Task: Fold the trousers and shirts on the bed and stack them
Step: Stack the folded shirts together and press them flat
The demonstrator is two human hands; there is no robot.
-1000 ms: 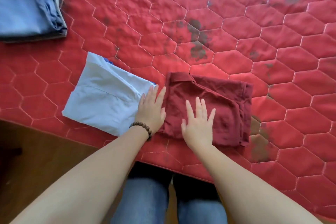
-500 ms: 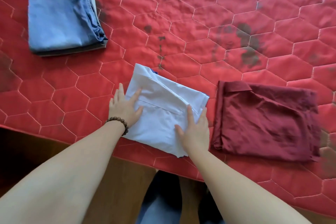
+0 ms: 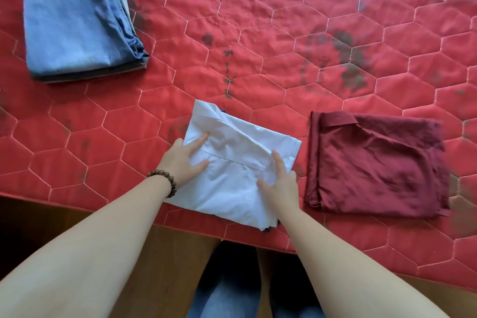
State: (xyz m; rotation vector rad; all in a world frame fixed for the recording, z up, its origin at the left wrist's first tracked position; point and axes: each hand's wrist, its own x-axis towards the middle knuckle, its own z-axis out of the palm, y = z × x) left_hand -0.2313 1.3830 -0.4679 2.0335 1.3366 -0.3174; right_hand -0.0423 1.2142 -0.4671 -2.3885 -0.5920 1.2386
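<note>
A folded white shirt [image 3: 237, 162] lies near the bed's front edge, in the middle. My left hand [image 3: 184, 160], with a bead bracelet on the wrist, holds its left edge, thumb on top. My right hand [image 3: 280, 183] grips its right front part, fingers curled around the edge. To the right, apart from it, a folded dark red shirt [image 3: 374, 165] lies flat. At the far left lies a stack of folded blue jeans [image 3: 74, 15] over other folded pieces.
The red quilted bed cover [image 3: 284, 33] with hexagon stitching and dark stains spreads across the view. Its front edge meets a brown wooden floor [image 3: 154, 253], where my legs in jeans stand.
My hands left the dark red shirt and moved left onto the white shirt, then closed on its two sides. The view shifted left, so the jeans stack shows more.
</note>
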